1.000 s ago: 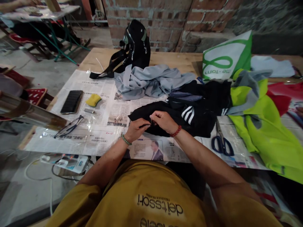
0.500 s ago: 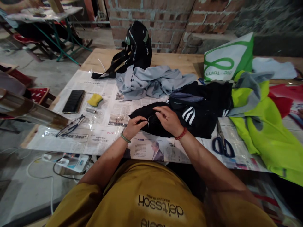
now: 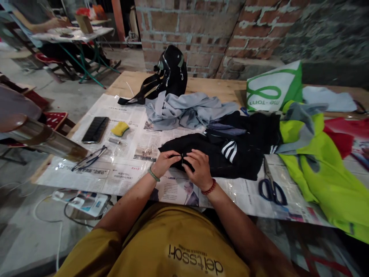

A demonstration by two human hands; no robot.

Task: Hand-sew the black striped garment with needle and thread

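A black garment [image 3: 219, 154] with white stripes lies across the newspaper in front of me. My left hand [image 3: 166, 163] pinches with thumb and forefinger at its near left part. Close against those fingertips, my right hand [image 3: 198, 166] is closed, its fingers bent and the thumb below. A thin, pale, needle-like sliver [image 3: 182, 160] shows between the two hands; which fingers grip it is unclear. Dark cloth hides the fine detail there. Scissors [image 3: 271, 188] with dark blue handles lie to the right of the garment.
A grey cloth [image 3: 187, 109], black bag [image 3: 174, 71], green-white bag [image 3: 273, 88] and neon-yellow garment [image 3: 305, 154] surround the work. On the left are a phone [image 3: 95, 129], sponge [image 3: 120, 129], glasses [image 3: 90, 157] and tilted bottle [image 3: 52, 138]. A person sits at another table [image 3: 100, 32].
My right hand has moved left and down, from over the cloth to beside my left fingertips, and its fingers have closed. The view has tilted up slightly.
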